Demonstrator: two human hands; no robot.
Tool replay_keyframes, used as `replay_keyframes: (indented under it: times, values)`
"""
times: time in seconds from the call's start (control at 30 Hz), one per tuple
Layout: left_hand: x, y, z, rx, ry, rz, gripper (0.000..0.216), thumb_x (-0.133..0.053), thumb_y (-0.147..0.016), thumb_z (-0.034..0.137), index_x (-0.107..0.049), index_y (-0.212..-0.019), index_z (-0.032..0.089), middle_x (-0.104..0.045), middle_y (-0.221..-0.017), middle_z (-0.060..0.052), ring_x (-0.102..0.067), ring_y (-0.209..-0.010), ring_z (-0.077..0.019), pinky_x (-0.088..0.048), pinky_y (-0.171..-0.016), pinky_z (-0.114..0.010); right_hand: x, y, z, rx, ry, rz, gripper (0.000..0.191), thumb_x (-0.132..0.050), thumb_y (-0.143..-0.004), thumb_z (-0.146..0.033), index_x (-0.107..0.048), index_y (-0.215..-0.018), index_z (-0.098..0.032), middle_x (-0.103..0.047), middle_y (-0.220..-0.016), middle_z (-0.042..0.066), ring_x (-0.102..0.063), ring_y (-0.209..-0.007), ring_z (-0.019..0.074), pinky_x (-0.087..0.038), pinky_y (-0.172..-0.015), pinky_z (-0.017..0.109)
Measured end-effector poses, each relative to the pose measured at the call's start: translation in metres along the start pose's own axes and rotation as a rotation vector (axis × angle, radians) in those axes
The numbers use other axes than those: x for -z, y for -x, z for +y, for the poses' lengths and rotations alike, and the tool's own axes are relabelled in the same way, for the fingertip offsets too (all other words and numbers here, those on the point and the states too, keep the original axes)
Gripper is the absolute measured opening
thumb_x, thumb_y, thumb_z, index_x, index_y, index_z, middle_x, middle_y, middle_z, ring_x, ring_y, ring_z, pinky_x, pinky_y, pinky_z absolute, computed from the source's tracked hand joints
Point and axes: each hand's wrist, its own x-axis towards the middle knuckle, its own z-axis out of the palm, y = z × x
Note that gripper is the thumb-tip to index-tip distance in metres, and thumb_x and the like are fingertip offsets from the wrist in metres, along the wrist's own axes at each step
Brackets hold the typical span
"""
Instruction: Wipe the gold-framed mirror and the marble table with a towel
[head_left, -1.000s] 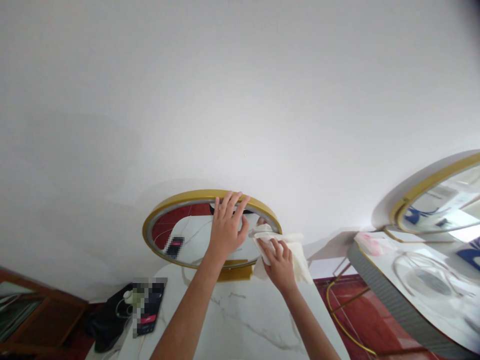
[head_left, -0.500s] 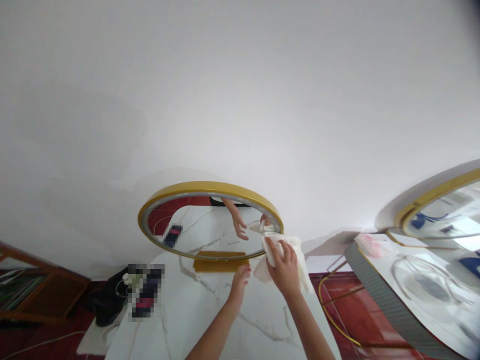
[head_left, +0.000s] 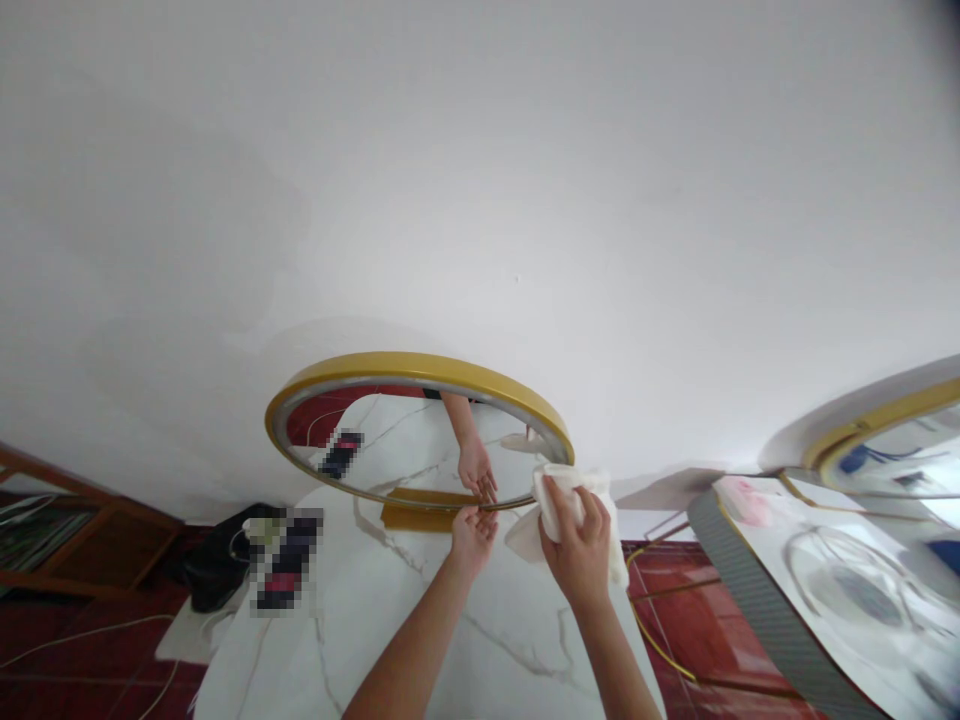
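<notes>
A mirror with a gold frame [head_left: 420,368] stands on the white marble-patterned table [head_left: 390,640] against the wall, on a gold base [head_left: 420,516]. My right hand [head_left: 577,535] grips a folded white cloth [head_left: 559,495] at the mirror's lower right rim. Part of the cloth hangs down over the table. My left hand [head_left: 474,540] is at the bottom rim, its fingers stretched out and seeming to touch the frame near the base. The glass reflects my left hand and the tabletop.
A blurred-out dark item [head_left: 289,560] lies at the table's left edge. Beside it are a black bag [head_left: 225,560] and a wooden shelf [head_left: 112,550]. To the right stands another table with a ribbed side [head_left: 772,600], coiled cables [head_left: 847,560] and a second gold-framed mirror [head_left: 885,420].
My left hand has moved up from above the table to the mirror's bottom rim. My right hand, with the cloth, has shifted slightly right and down along the edge. The view has tilted slightly.
</notes>
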Motion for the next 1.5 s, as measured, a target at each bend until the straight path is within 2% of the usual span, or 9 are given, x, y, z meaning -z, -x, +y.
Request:
replay_keyframes:
  times: [0.13, 0.33, 0.43, 0.63, 0.73, 0.97, 1.1, 1.27, 1.5]
  values:
    - [0.0, 0.004, 0.002, 0.012, 0.042, -0.029, 0.006, -0.053, -0.074, 0.018, -0.055, -0.078, 0.014, -0.063, -0.075, -0.005, -0.065, -0.075, -0.0172, -0.048, -0.069, -0.027, -0.019, 0.007, 0.002, -0.011, 0.012, -0.048, 0.057, -0.051, -0.084, -0.024, -0.034, -0.137, -0.035, -0.035, -0.126, 0.011, -0.037, -0.115, 0.0317, -0.039, -0.094, 0.052]
    - [0.005, 0.004, 0.003, 0.033, 0.058, -0.052, 0.011, -0.053, -0.076, 0.024, -0.057, -0.078, 0.014, -0.065, -0.077, -0.007, -0.065, -0.075, -0.0181, -0.047, -0.07, -0.028, -0.06, 0.055, 0.008, -0.007, -0.002, -0.22, 0.058, -0.046, -0.085, -0.024, -0.03, -0.139, -0.033, -0.042, -0.123, 0.011, -0.042, -0.11, 0.0297, -0.044, -0.087, 0.049]
    - [0.008, 0.003, 0.005, 0.036, 0.058, -0.058, 0.015, -0.053, -0.077, 0.027, -0.058, -0.082, 0.013, -0.065, -0.079, -0.008, -0.065, -0.078, -0.0185, -0.046, -0.072, -0.028, -0.057, 0.057, 0.008, -0.002, 0.002, -0.24, 0.058, -0.047, -0.084, -0.022, -0.031, -0.139, -0.035, -0.04, -0.125, 0.01, -0.042, -0.109, 0.029, -0.044, -0.088, 0.049]
    - [0.014, 0.006, 0.009, 0.078, 0.034, -0.015, 0.018, -0.053, -0.078, 0.028, -0.057, -0.089, 0.014, -0.065, -0.091, -0.007, -0.063, -0.089, -0.0193, -0.043, -0.077, -0.03, -0.029, 0.016, 0.004, -0.017, -0.022, 0.007, 0.058, -0.054, -0.083, -0.026, -0.035, -0.136, -0.038, -0.034, -0.125, 0.01, -0.038, -0.114, 0.0309, -0.039, -0.095, 0.051]
    - [0.016, 0.005, 0.01, 0.095, 0.016, 0.021, 0.02, -0.053, -0.079, 0.03, -0.056, -0.091, 0.015, -0.063, -0.091, -0.006, -0.063, -0.087, -0.0192, -0.042, -0.077, -0.031, -0.028, 0.006, 0.003, -0.022, -0.03, 0.021, 0.057, -0.055, -0.082, -0.026, -0.037, -0.135, -0.037, -0.034, -0.123, 0.01, -0.038, -0.115, 0.0306, -0.038, -0.095, 0.051]
    - [0.019, 0.005, 0.015, 0.05, 0.039, 0.014, 0.02, -0.052, -0.079, 0.032, -0.056, -0.089, 0.015, -0.064, -0.089, -0.006, -0.063, -0.084, -0.0179, -0.043, -0.074, -0.029, -0.068, 0.051, 0.001, -0.014, 0.002, -0.158, 0.057, -0.048, -0.084, -0.027, -0.032, -0.139, -0.028, -0.041, -0.123, 0.013, -0.04, -0.112, 0.0314, -0.042, -0.089, 0.051]
    - [0.021, 0.003, 0.017, 0.055, 0.024, 0.021, 0.024, -0.05, -0.08, 0.034, -0.056, -0.09, 0.014, -0.065, -0.093, -0.009, -0.064, -0.084, -0.0193, -0.044, -0.068, -0.028, -0.087, 0.074, -0.003, -0.001, 0.025, -0.284, 0.063, -0.046, -0.082, -0.02, -0.026, -0.141, -0.03, -0.044, -0.124, 0.011, -0.043, -0.111, 0.0298, -0.045, -0.084, 0.045]
    - [0.024, 0.003, 0.017, 0.056, 0.021, 0.005, 0.024, -0.051, -0.079, 0.035, -0.056, -0.091, 0.014, -0.065, -0.095, -0.008, -0.064, -0.084, -0.0184, -0.045, -0.067, -0.028, -0.088, 0.076, -0.013, 0.028, 0.053, -0.36, 0.07, -0.046, -0.079, -0.014, -0.023, -0.142, -0.033, -0.046, -0.125, 0.008, -0.045, -0.11, 0.0282, -0.046, -0.084, 0.043]
    - [0.026, 0.002, 0.018, 0.039, 0.017, -0.008, 0.021, -0.051, -0.079, 0.034, -0.057, -0.086, 0.015, -0.065, -0.083, -0.006, -0.062, -0.072, -0.0154, -0.045, -0.069, -0.027, -0.098, 0.073, -0.02, 0.088, 0.091, -0.41, 0.074, -0.045, -0.076, -0.011, -0.021, -0.143, -0.033, -0.047, -0.127, 0.007, -0.041, -0.115, 0.0279, -0.043, -0.088, 0.042]
